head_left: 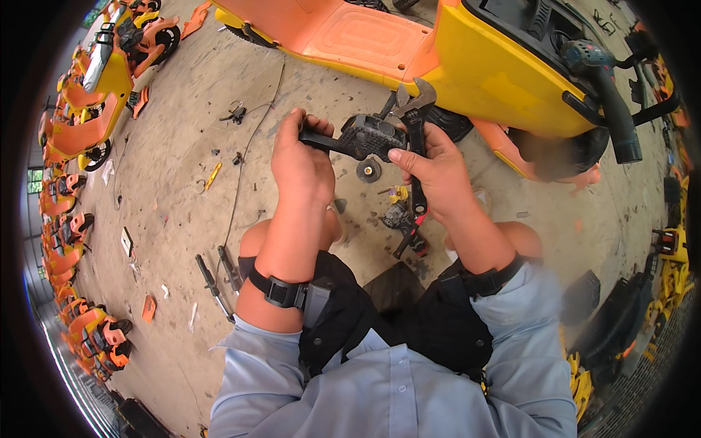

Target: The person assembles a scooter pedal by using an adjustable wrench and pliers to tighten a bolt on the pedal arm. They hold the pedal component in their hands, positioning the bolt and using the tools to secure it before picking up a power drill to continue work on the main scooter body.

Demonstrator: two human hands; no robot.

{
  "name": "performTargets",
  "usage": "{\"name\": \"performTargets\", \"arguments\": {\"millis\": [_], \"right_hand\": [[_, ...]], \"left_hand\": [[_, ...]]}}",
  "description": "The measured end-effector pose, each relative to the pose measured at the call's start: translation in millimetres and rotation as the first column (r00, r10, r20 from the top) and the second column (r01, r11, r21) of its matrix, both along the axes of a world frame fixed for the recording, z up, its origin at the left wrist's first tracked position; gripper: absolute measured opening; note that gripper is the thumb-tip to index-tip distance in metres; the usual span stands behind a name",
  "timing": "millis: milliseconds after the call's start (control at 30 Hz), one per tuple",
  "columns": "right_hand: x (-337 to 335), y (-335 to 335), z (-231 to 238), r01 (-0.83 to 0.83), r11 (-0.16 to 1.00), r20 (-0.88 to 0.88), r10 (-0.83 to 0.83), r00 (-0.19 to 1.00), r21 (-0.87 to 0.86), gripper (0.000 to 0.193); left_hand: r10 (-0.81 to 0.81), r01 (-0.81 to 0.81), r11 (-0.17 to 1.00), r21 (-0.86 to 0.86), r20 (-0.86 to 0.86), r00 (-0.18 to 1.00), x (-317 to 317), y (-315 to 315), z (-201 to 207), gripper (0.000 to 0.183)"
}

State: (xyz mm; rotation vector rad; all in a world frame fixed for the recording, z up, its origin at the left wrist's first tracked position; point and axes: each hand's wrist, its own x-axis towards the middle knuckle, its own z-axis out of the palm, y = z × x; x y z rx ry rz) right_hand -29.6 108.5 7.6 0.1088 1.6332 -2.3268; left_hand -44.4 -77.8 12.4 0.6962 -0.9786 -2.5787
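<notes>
My left hand (303, 157) is closed around a black crank arm, which joins a chunky textured pedal (371, 136). My right hand (438, 169) grips a dark adjustable wrench (416, 135), its silvery jaws pointing up and away from me. The right thumb lies along the wrench handle, close against the pedal. Both things are held above the floor between my knees; the spot where wrench and pedal meet is partly hidden. Below them on the floor lie a round black disc with a brass-coloured centre (369, 170) and a red-and-black cordless power tool (407, 228).
Just ahead stands a yellow-and-orange scooter (365, 40), with a dark power tool (588, 57) on it at right. More scooters (102, 124) line the left side. A thin cable (252, 131), a yellow stick-like thing (213, 176) and two dark rods (212, 281) lie on the concrete.
</notes>
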Motion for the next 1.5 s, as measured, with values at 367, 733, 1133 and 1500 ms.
{"name": "performTargets", "arguments": {"millis": [367,733,1133,1500], "right_hand": [[-15.7,42.7,12.4,0.018,0.985,-0.297,0.035,0.954,0.173,0.038],[-17.6,48.8,11.9,-0.033,0.973,-0.242,0.09,0.966,0.228,0.039],[-15.1,41.1,4.1,0.184,0.933,-0.232,-0.114,0.966,0.309,0.033],[-0.1,46.4,19.7,0.118,0.987,0.152,-0.101,0.983,-0.107,0.028]], "left_hand": [[-0.476,0.632,0.593,-0.499,0.416,0.775,-6.1,-6.4,8.9,0.031],[-0.838,0.968,0.134,-0.211,0.497,0.224,11.7,20.3,-8.0,0.028],[-0.735,0.852,0.487,-0.193,0.435,0.519,12.1,53.9,-11.7,0.037],[-0.459,0.577,0.743,-0.34,0.369,0.808,2.6,48.8,-15.8,0.027]]}}
